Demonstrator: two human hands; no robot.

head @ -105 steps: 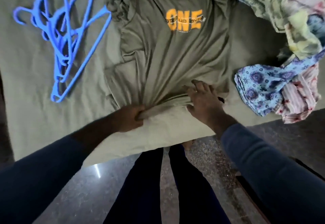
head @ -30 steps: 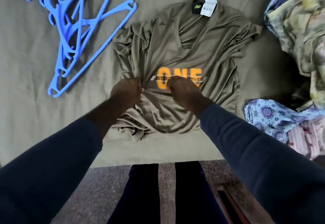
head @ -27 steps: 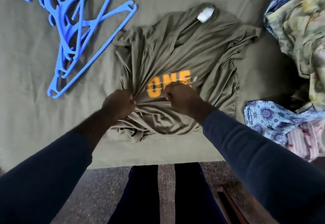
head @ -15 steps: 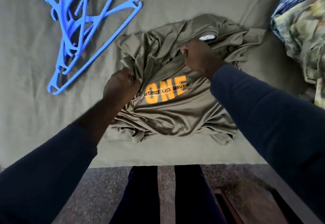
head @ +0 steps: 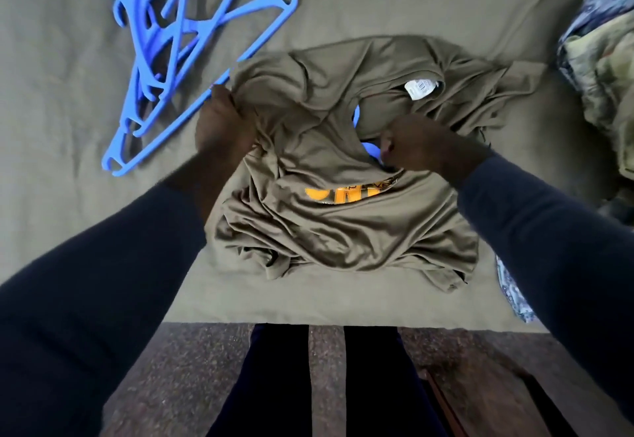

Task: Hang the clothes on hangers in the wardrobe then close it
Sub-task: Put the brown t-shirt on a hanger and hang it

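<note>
Two hands: both work on the olive T-shirt (head: 343, 231), one at each side of its upper half.
Left hand (head: 223, 124): its fingers are curled tight round a bunch of fabric at the shirt's upper left edge, and the hand lies over the long bar of the nearest hanger.
Right hand (head: 422, 148): its fingers are curled and pinch the fabric at the rim of the neck opening, with the knuckles turned towards the camera.
Shirt position: it lies crumpled on the bed sheet (head: 377, 1), front side up, close to the sheet's near edge and between the hangers and the clothes pile.
Orange print (head: 343, 193): only the lower part of the letters shows, because a fold covers the rest.
White tag (head: 421, 86): it sits at the collar, just beyond the right hand.
Blue patch (head: 356, 116): it shows inside the neck opening, beside the right hand, but I cannot tell what it is.
Blue hangers (head: 164, 42): a tangled heap at the upper left, with the shirt's corner overlapping one bar.
Clothes pile (head: 603, 59): patterned garments at the right edge, apart from the shirt.
Floral cloth (head: 511, 285): mostly hidden behind the right sleeve.
Floor (head: 206, 368): dark and speckled, with the person's legs (head: 274, 385) standing at the bed's edge.
</note>
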